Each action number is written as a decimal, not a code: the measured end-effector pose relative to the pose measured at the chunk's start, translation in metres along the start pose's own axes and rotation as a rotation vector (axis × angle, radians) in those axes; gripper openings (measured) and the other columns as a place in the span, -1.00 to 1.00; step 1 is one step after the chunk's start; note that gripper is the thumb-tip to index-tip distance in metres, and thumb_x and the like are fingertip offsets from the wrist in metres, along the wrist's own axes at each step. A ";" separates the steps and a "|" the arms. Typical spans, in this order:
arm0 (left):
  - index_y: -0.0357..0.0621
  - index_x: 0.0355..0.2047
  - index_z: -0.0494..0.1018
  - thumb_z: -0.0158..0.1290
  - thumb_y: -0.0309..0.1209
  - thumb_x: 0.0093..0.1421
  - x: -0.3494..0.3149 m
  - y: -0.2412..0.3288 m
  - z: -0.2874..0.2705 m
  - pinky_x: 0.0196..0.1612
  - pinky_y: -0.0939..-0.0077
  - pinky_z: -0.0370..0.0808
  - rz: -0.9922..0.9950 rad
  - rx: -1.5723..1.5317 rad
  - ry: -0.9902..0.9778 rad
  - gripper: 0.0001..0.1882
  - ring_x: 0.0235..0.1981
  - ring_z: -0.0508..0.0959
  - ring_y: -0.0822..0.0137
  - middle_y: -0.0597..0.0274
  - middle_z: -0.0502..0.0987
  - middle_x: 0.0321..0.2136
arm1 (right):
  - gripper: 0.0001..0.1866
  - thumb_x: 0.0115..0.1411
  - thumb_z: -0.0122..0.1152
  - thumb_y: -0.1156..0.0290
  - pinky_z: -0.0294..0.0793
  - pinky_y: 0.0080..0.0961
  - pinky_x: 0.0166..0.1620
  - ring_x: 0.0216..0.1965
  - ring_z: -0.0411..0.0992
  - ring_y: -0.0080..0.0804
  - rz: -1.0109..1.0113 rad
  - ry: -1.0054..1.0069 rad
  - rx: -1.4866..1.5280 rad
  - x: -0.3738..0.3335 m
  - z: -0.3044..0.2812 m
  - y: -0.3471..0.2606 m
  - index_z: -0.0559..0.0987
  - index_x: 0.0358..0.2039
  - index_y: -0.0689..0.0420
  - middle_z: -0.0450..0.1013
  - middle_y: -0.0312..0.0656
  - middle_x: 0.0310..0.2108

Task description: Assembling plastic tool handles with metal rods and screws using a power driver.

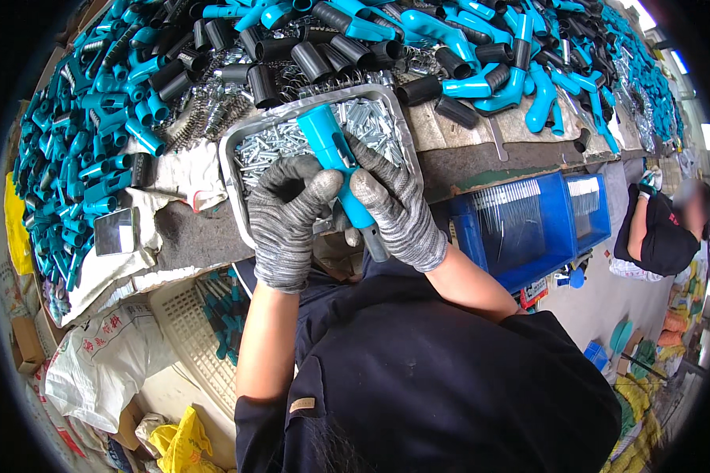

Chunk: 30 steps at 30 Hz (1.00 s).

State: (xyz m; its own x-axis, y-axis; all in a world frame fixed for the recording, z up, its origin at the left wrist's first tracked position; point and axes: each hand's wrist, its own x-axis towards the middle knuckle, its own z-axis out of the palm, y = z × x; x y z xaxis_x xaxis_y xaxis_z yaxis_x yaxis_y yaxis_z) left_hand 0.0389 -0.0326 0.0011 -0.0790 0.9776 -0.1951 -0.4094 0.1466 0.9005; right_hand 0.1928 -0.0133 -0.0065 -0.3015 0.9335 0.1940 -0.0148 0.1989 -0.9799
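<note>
Both my hands wear grey knitted gloves, over a metal tray of small parts. A teal plastic tool handle [323,138] with a dark lower end is tilted between them, its wide end pointing up and left. My right hand [402,213] is closed around its right side, the thumb pressed on its middle. Curled in against its left side is my left hand [288,225], thumb and fingers drawn together; whether a small part is also pinched there is hidden. The grey tray [412,150] beneath holds many small silvery pins [371,122].
Heaps of teal handles [79,158], black sleeves [312,61] and springs [181,126] cover the bench. A phone [114,232] lies at left. Blue bins [521,229] with thin metal rods stand right, a plastic crate [185,323] below left. Another person [659,229] sits far right.
</note>
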 end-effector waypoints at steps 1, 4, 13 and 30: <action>-0.19 -0.34 0.50 0.27 -0.42 0.04 0.002 -0.004 -0.001 -0.44 0.66 0.41 0.059 0.029 -0.001 -0.79 -0.52 0.49 0.52 0.28 0.54 -0.50 | -0.49 0.31 -0.02 0.15 0.49 -0.59 -0.29 -0.36 0.47 -0.50 0.141 -0.072 0.237 -0.002 0.000 -0.003 0.31 0.18 0.15 0.48 -0.15 -0.21; -0.18 -0.38 0.52 0.25 -0.38 0.06 0.001 0.003 -0.004 -0.49 0.68 0.39 -0.063 -0.061 -0.142 -0.82 -0.53 0.47 0.55 0.30 0.54 -0.51 | -0.44 0.30 -0.02 0.09 0.49 -0.65 -0.45 -0.48 0.46 -0.56 0.324 -0.144 0.538 -0.006 0.002 -0.001 0.25 0.22 0.14 0.48 -0.18 -0.29; -0.19 -0.29 0.58 0.21 -0.47 0.09 -0.002 -0.003 0.010 -0.32 0.61 0.44 0.343 0.333 0.182 -0.84 -0.36 0.51 0.50 0.30 0.57 -0.38 | -0.55 0.28 0.05 0.16 0.39 -0.62 -0.08 -0.16 0.38 -0.61 0.218 0.097 0.291 -0.002 0.006 0.006 0.44 0.06 0.20 0.47 -0.27 -0.15; -0.19 -0.36 0.48 0.25 -0.38 0.06 0.015 0.010 -0.010 -0.51 0.65 0.40 -0.020 0.038 -0.201 -0.79 -0.60 0.47 0.49 0.31 0.50 -0.55 | -0.47 0.26 0.06 0.07 0.44 -0.68 -0.53 -0.59 0.42 -0.63 0.249 -0.062 0.285 -0.002 -0.001 0.007 0.38 0.09 0.20 0.47 -0.27 -0.46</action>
State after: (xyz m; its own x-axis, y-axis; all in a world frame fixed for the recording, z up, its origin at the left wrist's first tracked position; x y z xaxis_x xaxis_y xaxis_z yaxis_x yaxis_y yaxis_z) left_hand 0.0246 -0.0178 0.0027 0.1133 0.9843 -0.1356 -0.3739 0.1686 0.9120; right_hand 0.1941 -0.0136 -0.0139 -0.3861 0.9213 -0.0466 -0.1953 -0.1310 -0.9720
